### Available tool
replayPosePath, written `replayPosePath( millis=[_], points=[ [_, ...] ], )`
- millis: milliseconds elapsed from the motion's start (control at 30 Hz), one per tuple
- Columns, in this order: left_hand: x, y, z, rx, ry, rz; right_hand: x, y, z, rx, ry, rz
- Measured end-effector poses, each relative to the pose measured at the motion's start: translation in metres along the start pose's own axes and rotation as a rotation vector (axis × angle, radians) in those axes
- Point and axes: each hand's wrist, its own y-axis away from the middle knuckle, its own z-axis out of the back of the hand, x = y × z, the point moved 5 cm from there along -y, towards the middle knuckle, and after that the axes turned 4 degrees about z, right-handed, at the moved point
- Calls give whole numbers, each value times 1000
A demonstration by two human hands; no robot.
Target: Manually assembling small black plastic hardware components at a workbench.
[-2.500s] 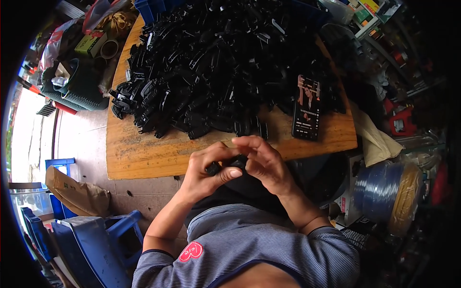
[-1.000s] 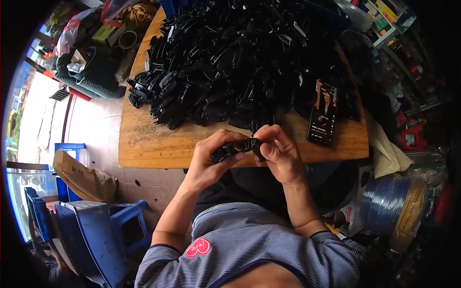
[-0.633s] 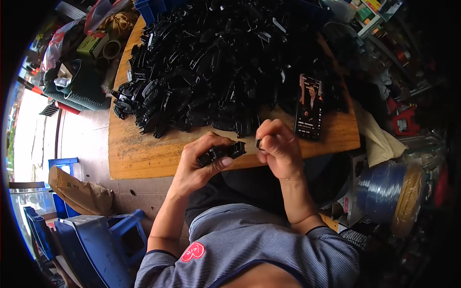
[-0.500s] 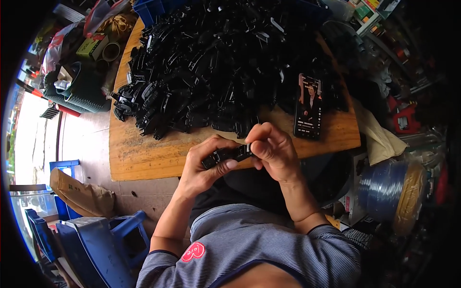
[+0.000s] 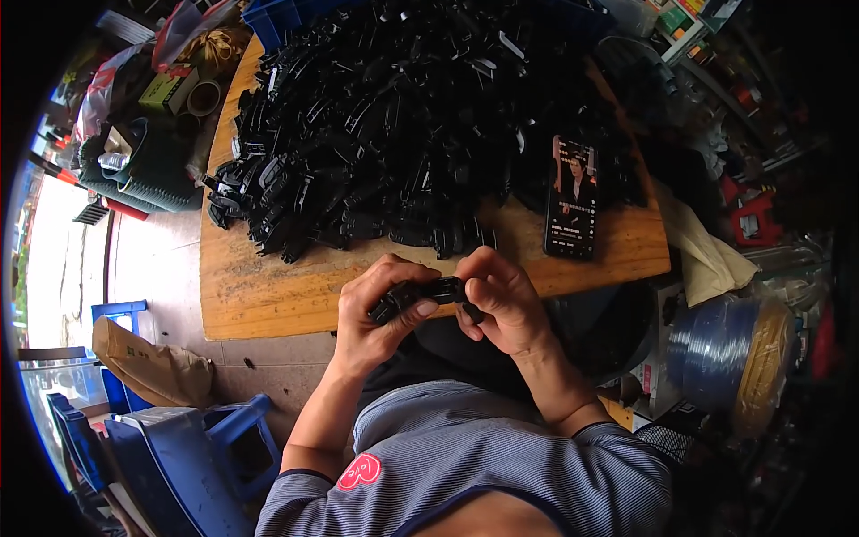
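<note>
A small, elongated black plastic part (image 5: 413, 292) is held level just off the table's near edge. My left hand (image 5: 360, 324) is closed round its left end, thumb along the near side and fingers over the far side. At its right end, my right hand (image 5: 512, 309) is closed with curled fingers, a dark end showing between thumb and lower fingers. The fingers hide much of the part, and its exact kind cannot be made out. Just beyond my hands, a big heap of similar black parts (image 5: 385, 134) covers most of the wooden table (image 5: 268, 300).
A phone (image 5: 570, 201) with its screen lit lies right of the heap. Blue crates (image 5: 273, 22) stand at the table's back. A blue plastic stool (image 5: 183, 465) and brown paper sack (image 5: 152, 362) are at left; a wrapped spool (image 5: 725, 358) sits at right.
My right fingers have shifted on the part's right end, with the lower fingers now further under it. The part has turned slightly, and both hands have moved a little to the left.
</note>
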Motion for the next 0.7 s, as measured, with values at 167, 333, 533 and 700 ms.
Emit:
replayPosePath(
  millis=[167, 333, 533, 700],
  points=[
    [3, 2, -4, -14, 86, 18, 6, 4, -5, 2, 93, 107],
    [10, 9, -11, -37, 184, 136, 5, 4, -5, -2, 112, 83],
    [30, 24, -31, 85, 608, 496, 23, 5, -18, 3, 929, 594],
    [35, 32, -24, 90, 463, 622, 24, 4, -23, 54, 1141, 608]
  ],
)
